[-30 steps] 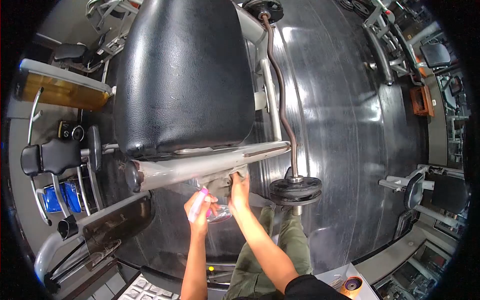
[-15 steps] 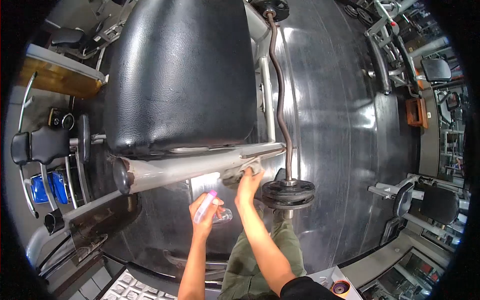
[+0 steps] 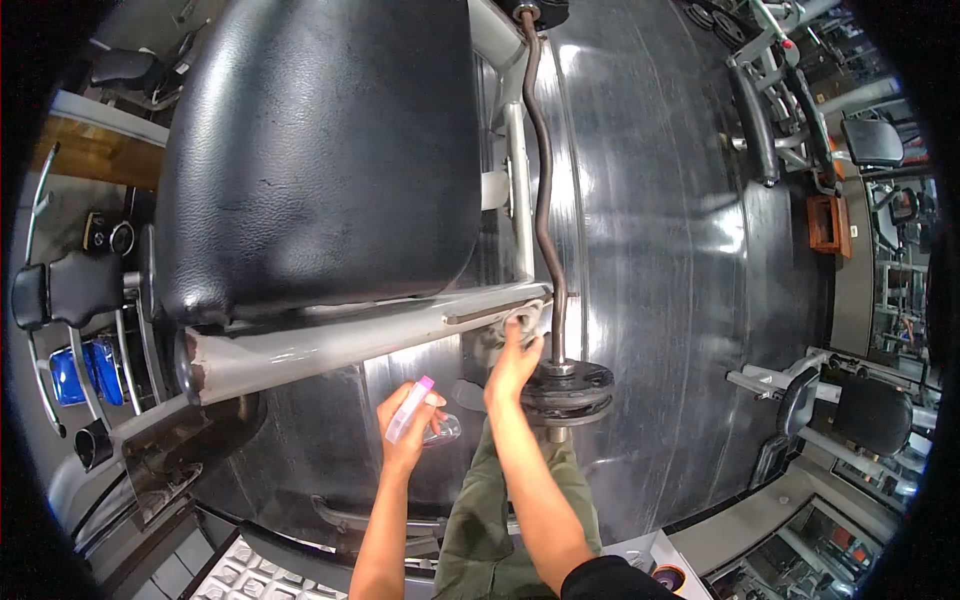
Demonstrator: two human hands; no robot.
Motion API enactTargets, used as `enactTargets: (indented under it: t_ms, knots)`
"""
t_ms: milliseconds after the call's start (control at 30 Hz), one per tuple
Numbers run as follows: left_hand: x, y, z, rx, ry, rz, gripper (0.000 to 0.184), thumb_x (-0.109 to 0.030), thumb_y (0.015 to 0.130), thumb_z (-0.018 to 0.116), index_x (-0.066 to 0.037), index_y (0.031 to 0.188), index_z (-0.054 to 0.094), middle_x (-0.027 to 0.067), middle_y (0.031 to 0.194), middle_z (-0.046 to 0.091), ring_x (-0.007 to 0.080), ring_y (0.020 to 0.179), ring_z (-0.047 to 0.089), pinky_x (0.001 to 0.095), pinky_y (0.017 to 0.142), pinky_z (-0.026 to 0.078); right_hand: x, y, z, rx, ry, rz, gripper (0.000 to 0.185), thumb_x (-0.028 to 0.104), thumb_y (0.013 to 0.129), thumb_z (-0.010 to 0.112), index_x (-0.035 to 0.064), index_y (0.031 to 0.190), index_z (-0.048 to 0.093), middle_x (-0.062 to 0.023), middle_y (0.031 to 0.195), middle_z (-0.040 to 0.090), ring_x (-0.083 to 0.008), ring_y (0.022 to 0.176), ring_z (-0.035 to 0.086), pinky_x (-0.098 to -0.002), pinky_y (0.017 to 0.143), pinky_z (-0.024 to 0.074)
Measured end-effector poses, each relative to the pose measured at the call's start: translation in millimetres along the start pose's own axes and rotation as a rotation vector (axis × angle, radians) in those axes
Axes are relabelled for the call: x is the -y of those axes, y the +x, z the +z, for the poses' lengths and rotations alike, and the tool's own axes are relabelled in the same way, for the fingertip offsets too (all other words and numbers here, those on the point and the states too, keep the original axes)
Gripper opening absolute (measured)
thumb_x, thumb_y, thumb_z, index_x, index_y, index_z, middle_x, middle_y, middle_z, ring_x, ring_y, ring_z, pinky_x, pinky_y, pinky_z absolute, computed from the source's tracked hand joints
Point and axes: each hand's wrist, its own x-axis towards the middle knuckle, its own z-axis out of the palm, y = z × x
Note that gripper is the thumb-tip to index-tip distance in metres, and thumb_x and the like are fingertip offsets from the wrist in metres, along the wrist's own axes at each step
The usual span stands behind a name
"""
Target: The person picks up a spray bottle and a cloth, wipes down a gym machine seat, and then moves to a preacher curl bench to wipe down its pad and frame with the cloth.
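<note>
My left hand (image 3: 400,440) is closed around a small clear spray bottle (image 3: 446,431) with a pink-and-white top, held in the air below the bench. My right hand (image 3: 510,375) grips a greyish cloth (image 3: 523,319) and presses it to the right end of the grey metal frame bar (image 3: 320,345). That bar runs under the front edge of a black padded bench (image 3: 320,160), and its paint is chipped at the left end. Just right of the cloth is a curved barbell (image 3: 545,210), its black weight plates (image 3: 566,388) close beside my right wrist.
Black rubber flooring (image 3: 660,300) stretches to the right. Gym machines with black pads (image 3: 872,415) line the right side. On the left stand another padded machine (image 3: 85,288) and a blue object (image 3: 88,374). A white patterned surface (image 3: 255,575) lies at the bottom.
My right hand has slid the cloth rightward along the bar, closer to the barbell. The bench appears further left in view. My left hand still holds the bottle in nearly the same place.
</note>
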Motion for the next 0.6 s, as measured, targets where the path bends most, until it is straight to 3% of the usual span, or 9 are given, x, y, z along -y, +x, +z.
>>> enactTargets:
  t_ms: [33,67,100,233,300,367,433,500,600]
  knots:
    - [1.5,0.5,3.2,0.002,-0.003,-0.006,0.016,-0.014,0.09,0.064,0.001,0.084,0.063,0.0102,0.079,0.066,0.0127,0.053,0.058,0.0297,0.06,0.053,3.7,-12.9,1.8,0.004,0.016,-0.007,0.046,0.019,0.091,0.066,-0.0021,0.129,0.05,-0.011,0.124,0.057,-0.0189,0.109,0.053,-0.0316,0.095,0.0413]
    - [3.4,0.9,6.6,0.004,-0.007,-0.012,0.017,-0.014,0.09,0.064,0.001,0.083,0.063,0.0101,0.079,0.066,0.0127,0.053,0.058,0.0299,0.059,0.053,-7.4,-12.8,-2.7,0.028,-0.06,-0.03,0.056,0.026,0.091,0.068,-0.0043,0.134,0.048,-0.0168,0.13,0.055,-0.023,0.116,0.053,-0.0352,0.1,0.04]
    - [5.5,1.3,9.4,0.005,-0.006,-0.014,0.017,-0.014,0.09,0.064,0.001,0.083,0.063,0.0101,0.079,0.066,0.0127,0.053,0.058,0.0299,0.059,0.053,-7.6,-6.5,-4.1,0.026,-0.06,-0.028,0.056,0.026,0.091,0.068,-0.0043,0.134,0.048,-0.0168,0.13,0.055,-0.023,0.116,0.053,-0.0352,0.1,0.04]
    - [12.0,4.1,18.7,0.002,-0.006,-0.026,0.019,-0.017,0.09,0.064,0.001,0.083,0.063,0.0099,0.078,0.066,0.0129,0.053,0.058,0.0304,0.06,0.053,-27.9,53.2,-1.9,-0.028,0.197,0.05,0.047,0.02,0.094,0.063,-0.0029,0.133,0.05,-0.0145,0.13,0.058,-0.0234,0.117,0.055,-0.0368,0.099,0.0426]
    - [14.5,3.5,22.2,-0.005,-0.013,-0.033,0.02,-0.018,0.09,0.064,0.001,0.083,0.063,0.0099,0.077,0.066,0.013,0.052,0.058,0.0306,0.06,0.053,-26.9,82.4,-5.3,-0.133,0.136,0.25,0.036,0.016,0.095,0.061,0.0007,0.127,0.055,-0.0089,0.119,0.064,-0.0209,0.1,0.063,-0.0353,0.085,0.0516]
    - [16.0,3.3,24.8,-0.013,0.001,-0.024,0.019,-0.017,0.09,0.065,0.001,0.083,0.063,0.01,0.077,0.066,0.013,0.052,0.058,0.0304,0.06,0.053,-37.3,82.3,6.2,-0.231,0.162,0.123,0.035,0.016,0.095,0.061,0.0029,0.127,0.055,-0.0084,0.115,0.065,-0.0218,0.095,0.065,-0.0367,0.08,0.0539]
    - [17.9,2.8,28.4,-0.02,-0.008,-0.026,0.019,-0.017,0.09,0.065,0.001,0.083,0.063,0.0101,0.078,0.066,0.013,0.052,0.058,0.0303,0.06,0.053,-32.7,77.9,2.2,-0.197,0.211,0.168,0.037,0.017,0.095,0.062,0.0048,0.129,0.054,-0.0074,0.117,0.064,-0.021,0.098,0.063,-0.0363,0.081,0.0537]
    - [19.7,3.0,29.1,-0.031,-0.015,-0.028,0.019,-0.017,0.089,0.065,0.0,0.084,0.063,0.0102,0.078,0.066,0.013,0.052,0.058,0.0302,0.06,0.053,-9.9,44.3,-2.1,-0.011,0.382,0.282,0.037,0.017,0.096,0.06,0.0022,0.13,0.053,-0.0096,0.124,0.06,-0.0213,0.107,0.06,-0.0352,0.091,0.0482]
    - [24.0,2.4,30.7,-0.027,-0.013,-0.04,0.018,-0.017,0.089,0.065,0.0,0.084,0.063,0.0106,0.078,0.066,0.0132,0.053,0.058,0.0305,0.06,0.054,-4.6,-8.9,2.0,0.046,0.352,0.282,0.038,0.018,0.096,0.06,0.0015,0.13,0.052,-0.009,0.126,0.059,-0.0185,0.111,0.056,-0.0342,0.093,0.0453]
